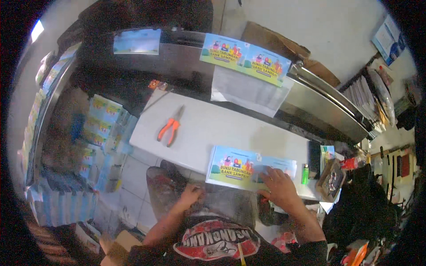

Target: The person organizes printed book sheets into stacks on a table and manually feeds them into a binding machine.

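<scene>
A stack of printed booklet covers (233,166), blue and yellow-green with cartoon figures, lies at the near edge of the white bench (208,119). My right hand (280,185) rests on its right part, fingers stretched over the top sheet and thumb by the near edge. The hand covers part of the print. Over my lap, short of the bench, my left hand (192,196) is closed with curled fingers; anything inside it is hidden. Pliers with orange handles (168,130) lie farther left on the bench, jaws pointing away.
A metal rail beyond the bench bears another printed sheet (244,58), with a pale sheet (250,91) hanging below. Right of the stack are a green lighter (305,174), a small box (331,179) and a red-labelled bottle (352,163). Bundled printed stacks (64,207) stand at left.
</scene>
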Tool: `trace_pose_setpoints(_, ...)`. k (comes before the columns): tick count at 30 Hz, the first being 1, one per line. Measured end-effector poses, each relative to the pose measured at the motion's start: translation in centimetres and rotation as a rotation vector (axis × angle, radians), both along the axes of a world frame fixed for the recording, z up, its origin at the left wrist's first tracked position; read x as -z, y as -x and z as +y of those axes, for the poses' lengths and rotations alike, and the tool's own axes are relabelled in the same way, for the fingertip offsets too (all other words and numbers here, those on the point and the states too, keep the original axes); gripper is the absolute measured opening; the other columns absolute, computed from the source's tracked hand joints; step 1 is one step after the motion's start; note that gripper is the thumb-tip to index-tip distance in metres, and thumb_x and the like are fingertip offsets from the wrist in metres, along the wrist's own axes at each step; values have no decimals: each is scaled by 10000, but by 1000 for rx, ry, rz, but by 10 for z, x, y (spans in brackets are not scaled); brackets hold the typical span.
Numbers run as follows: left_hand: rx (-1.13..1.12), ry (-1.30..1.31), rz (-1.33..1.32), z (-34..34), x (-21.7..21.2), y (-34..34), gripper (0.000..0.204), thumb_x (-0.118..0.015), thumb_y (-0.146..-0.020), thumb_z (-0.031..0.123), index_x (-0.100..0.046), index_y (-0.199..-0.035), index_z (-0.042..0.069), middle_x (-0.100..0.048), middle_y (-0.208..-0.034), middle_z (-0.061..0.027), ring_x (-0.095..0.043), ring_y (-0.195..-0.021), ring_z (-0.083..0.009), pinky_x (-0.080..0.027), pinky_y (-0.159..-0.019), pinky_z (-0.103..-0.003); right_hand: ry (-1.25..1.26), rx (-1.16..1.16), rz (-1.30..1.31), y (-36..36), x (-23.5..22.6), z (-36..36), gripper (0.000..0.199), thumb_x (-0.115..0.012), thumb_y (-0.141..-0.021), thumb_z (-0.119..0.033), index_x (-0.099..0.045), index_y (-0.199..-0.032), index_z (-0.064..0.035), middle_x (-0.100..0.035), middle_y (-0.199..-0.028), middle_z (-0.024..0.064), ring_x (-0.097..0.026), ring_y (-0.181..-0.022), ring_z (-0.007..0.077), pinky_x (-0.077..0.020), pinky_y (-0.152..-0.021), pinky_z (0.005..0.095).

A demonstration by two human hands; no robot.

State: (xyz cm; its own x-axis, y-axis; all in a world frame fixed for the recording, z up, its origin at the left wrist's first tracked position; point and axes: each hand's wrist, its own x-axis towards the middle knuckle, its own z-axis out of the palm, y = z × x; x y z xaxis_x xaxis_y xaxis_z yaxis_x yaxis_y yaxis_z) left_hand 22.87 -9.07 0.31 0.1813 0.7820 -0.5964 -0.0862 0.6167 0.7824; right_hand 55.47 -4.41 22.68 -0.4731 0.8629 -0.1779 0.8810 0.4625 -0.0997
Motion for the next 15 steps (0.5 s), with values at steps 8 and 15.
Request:
trace_pose_setpoints(8, 23, 54, 42, 1, 27, -1, 301, -618, -904, 189, -557, -1133, 3, -644, -972, -101, -650, -765, -181, -513, -590, -285, 60, -32, 48, -17, -10, 25, 374, -563, -858, -258, -575, -1214, -146, -630, -1105, 150, -620, -984, 291, -515, -849, 405)
trace_pose_setpoints(15, 68, 8, 136, 6, -12, -4, 236, -578, -899, 121, -578, -1102, 2, -650, -928, -83, -649, -806, -172, -520, -660, -290, -987, 497, 412, -151, -99, 115, 353, -512, -825, 92, -622, -1140, -20, -675, -1063, 145, -656, -935, 204, -520, -789, 326)
